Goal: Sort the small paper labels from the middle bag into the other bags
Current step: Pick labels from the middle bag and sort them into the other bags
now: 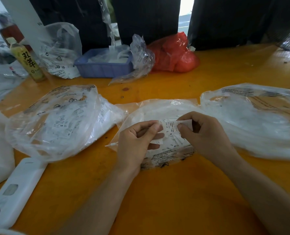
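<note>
Fingers (183, 128) of the right hand (207, 133) and left hand (135, 141) pinched a small white label (172, 128) printed with black text and an "L", above the middle bag (157, 112); other bags lay at nine (56, 122) and three o'clock (259, 119).

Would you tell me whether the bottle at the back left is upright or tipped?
Upright: the bottle stands on its base on the table, cap uppermost.

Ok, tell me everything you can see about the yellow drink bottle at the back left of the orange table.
The yellow drink bottle stands upright near the back left edge of the orange table. It looks plastic, with a pale cap on and a yellow label bearing large dark characters. Clear plastic bags lie close on both sides; whether they touch it is unclear.
</note>
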`<action>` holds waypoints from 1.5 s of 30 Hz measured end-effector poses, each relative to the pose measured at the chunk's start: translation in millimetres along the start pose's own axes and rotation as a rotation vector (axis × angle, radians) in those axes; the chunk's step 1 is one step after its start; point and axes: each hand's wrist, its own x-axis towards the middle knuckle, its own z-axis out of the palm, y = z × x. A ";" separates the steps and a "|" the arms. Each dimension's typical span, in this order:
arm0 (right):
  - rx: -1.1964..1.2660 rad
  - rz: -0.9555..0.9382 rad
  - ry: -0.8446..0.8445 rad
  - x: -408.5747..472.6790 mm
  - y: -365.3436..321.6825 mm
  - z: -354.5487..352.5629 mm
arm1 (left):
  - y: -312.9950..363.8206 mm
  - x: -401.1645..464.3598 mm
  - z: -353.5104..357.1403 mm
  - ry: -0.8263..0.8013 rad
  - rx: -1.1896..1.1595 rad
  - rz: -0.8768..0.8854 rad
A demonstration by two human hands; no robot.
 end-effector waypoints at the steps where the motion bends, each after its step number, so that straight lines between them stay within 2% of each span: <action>1: 0.005 0.007 0.002 0.2 0.1 -0.7 | -0.1 0.0 -0.1 0.001 -0.004 -0.001; 12: -0.033 0.008 -0.041 0.0 2.8 2.0 | -4.1 0.7 -0.9 0.003 0.037 0.044; 20: 0.073 -0.002 -0.073 -2.5 2.2 6.0 | -4.6 -1.4 1.1 -0.034 0.089 0.072; 25: 0.220 0.040 0.087 -1.0 2.0 8.0 | -3.3 -0.9 2.4 -0.009 0.056 0.045; 29: 0.189 0.003 0.002 -7.6 -0.3 13.7 | -5.1 -1.6 3.0 0.002 0.079 0.031; 34: 0.219 0.003 -0.010 -5.9 -1.0 11.2 | -1.1 -1.1 3.3 0.049 -0.038 -0.044; 39: 0.152 -0.044 -0.113 -10.5 -4.7 15.6 | -1.3 -2.1 3.0 0.040 -0.011 -0.042; 45: 0.225 0.017 0.033 -6.5 5.0 15.7 | 1.1 -0.9 1.8 -0.005 -0.074 -0.036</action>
